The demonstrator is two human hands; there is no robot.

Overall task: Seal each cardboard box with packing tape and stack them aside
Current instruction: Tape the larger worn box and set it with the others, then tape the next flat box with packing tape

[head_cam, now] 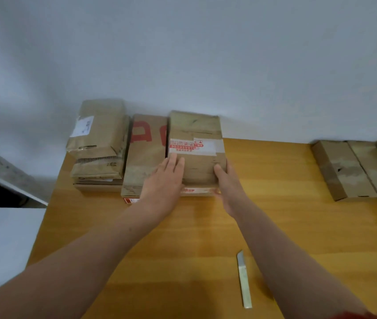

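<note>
Our left hand lies flat on top of the taped box, fingers straight and together, pressing near its left edge. Our right hand clasps the box's right side at three o'clock. The thumb lies over the top, and the fingers are hidden behind the cardboard. Both bare forearms reach in from six o'clock and converge on the box.

The box lies between the hands and runs on toward twelve o'clock, where its far end stands by the wall. It rests on a lower box, whose red-and-white front shows between our wrists.

Just beside it at nine o'clock is the box with red print, and beyond that a pile of boxes sits at the table's left edge.

Open wood of the table stretches from three o'clock to the flat boxes at the right rim. It also runs back toward six, where a cutter lies near our right forearm.
</note>
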